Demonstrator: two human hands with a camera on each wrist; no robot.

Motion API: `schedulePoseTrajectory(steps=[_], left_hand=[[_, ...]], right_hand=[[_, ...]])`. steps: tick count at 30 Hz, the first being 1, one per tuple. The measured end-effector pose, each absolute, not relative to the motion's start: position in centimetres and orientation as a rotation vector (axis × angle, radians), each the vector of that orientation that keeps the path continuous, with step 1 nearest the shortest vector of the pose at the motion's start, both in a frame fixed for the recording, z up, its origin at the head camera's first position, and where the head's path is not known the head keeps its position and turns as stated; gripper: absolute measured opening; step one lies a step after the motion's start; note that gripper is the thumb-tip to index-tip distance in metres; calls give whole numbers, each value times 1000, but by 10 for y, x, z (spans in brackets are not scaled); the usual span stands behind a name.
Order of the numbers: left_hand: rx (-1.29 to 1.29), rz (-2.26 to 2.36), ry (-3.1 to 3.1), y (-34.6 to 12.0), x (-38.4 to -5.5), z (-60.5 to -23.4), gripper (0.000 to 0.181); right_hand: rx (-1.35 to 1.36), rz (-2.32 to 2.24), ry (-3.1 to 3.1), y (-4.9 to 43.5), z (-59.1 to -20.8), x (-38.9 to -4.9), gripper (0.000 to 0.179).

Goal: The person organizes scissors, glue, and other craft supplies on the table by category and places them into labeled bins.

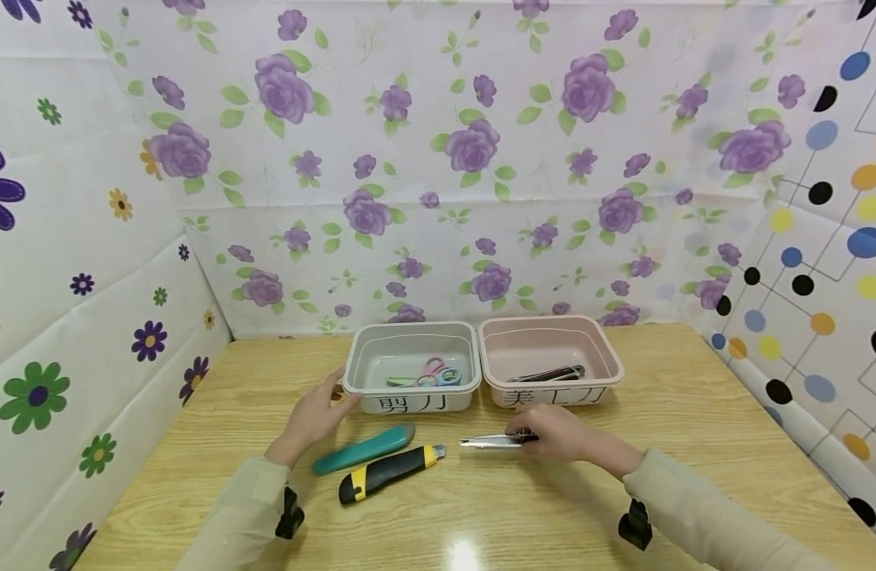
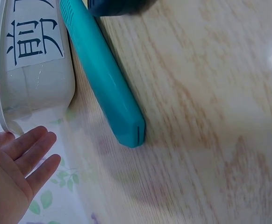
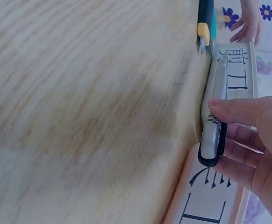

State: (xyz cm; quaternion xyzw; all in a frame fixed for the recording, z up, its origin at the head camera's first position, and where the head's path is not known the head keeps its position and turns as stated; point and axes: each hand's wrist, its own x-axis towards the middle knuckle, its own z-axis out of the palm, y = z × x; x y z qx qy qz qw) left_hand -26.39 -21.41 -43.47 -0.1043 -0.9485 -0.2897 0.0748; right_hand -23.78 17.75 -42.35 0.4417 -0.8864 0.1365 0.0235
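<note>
My right hand point(image 1: 554, 433) holds a silver and black utility knife point(image 3: 211, 140) between thumb and fingers, above the table in front of the pink bin point(image 1: 602, 379). The knife's slim silver end points left. My left hand point(image 1: 315, 420) is at the left front corner of the grey bin point(image 1: 366, 400), fingers extended and thumb by the rim. Just in front of the grey bin lies a teal utility knife point(image 1: 366, 450). A black and yellow utility knife point(image 1: 391, 473) lies beside it, nearer to me.
Several scissors point(image 1: 438, 374) with pink and blue handles lie in the grey bin. Dark utility knives point(image 1: 548, 374) are in the pink bin. Both bins carry labels with black characters. Patterned cloth walls point(image 1: 423, 182) bound the wooden table point(image 1: 266, 381) at the back and sides.
</note>
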Motion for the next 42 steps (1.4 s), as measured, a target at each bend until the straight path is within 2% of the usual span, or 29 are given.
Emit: schedulePoseTrajectory(steps=[21,42], left_hand=[[-356,-779,-2850,-216,-266,-427,66],[-383,-748,-2829,-215,-267,-429,67]], right_hand=[[1384,390,-2756,188,-384,-232,21],[1364,435,-2582,215,-354,-262,20]])
